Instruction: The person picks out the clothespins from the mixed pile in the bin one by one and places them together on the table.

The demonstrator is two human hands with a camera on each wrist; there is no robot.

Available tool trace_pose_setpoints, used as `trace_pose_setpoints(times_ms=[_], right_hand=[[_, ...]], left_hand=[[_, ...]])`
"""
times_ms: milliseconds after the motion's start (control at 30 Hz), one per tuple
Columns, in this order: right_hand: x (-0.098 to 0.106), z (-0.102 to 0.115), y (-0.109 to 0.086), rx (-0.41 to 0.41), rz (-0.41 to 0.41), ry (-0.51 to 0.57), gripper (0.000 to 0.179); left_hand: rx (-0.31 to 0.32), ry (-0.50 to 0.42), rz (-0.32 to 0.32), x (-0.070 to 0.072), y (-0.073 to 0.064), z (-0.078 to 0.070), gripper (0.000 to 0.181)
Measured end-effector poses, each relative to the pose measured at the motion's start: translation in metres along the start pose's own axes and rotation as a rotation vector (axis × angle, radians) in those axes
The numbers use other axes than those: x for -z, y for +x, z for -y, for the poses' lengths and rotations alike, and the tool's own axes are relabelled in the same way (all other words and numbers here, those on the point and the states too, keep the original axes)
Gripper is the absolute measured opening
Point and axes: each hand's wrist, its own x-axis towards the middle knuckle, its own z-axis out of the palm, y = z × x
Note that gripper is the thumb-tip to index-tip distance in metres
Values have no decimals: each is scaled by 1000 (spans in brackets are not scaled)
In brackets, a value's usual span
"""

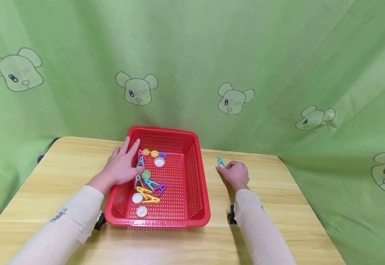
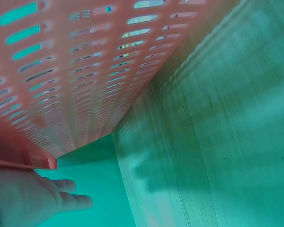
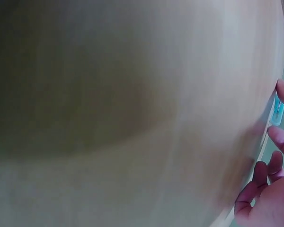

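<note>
A red plastic basket (image 1: 192, 184) stands on the wooden table. My left hand (image 1: 121, 167) lies over its left rim with the fingers spread; in the left wrist view the same hand (image 2: 26, 198) shows beside the basket's perforated wall (image 2: 94, 71). To the right of the basket, my right hand (image 1: 237, 175) pinches a light blue clothespin (image 1: 221, 161) close to the table. In the right wrist view only part of that clothespin (image 3: 277, 111) shows between the thumb and fingers. Inside the basket are several clothespins, among them a purple one (image 1: 160, 189) and a yellow one (image 1: 150, 199).
Several bottle caps also lie in the basket, including a green cap (image 1: 146, 174), a white cap (image 1: 142, 211) and a yellow cap (image 1: 154, 154). A green curtain (image 1: 185, 55) with printed bear heads hangs behind the wooden table (image 1: 265, 206) and along its sides.
</note>
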Motion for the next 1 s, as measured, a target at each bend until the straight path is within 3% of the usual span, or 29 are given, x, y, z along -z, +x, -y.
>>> trace_pose_setpoints(times_ms=[200,533,1000], right_hand=[[11,2,-4,0,5,91,49],[45,18,3,49,-46,101,53],[64,78,4,172,-89,148,57]], left_hand=[[-3,-5,-2,-1,0,0,99],[-21,11,-3,-1,-1,2,99],[-12,4,5,0,-2,1,99]])
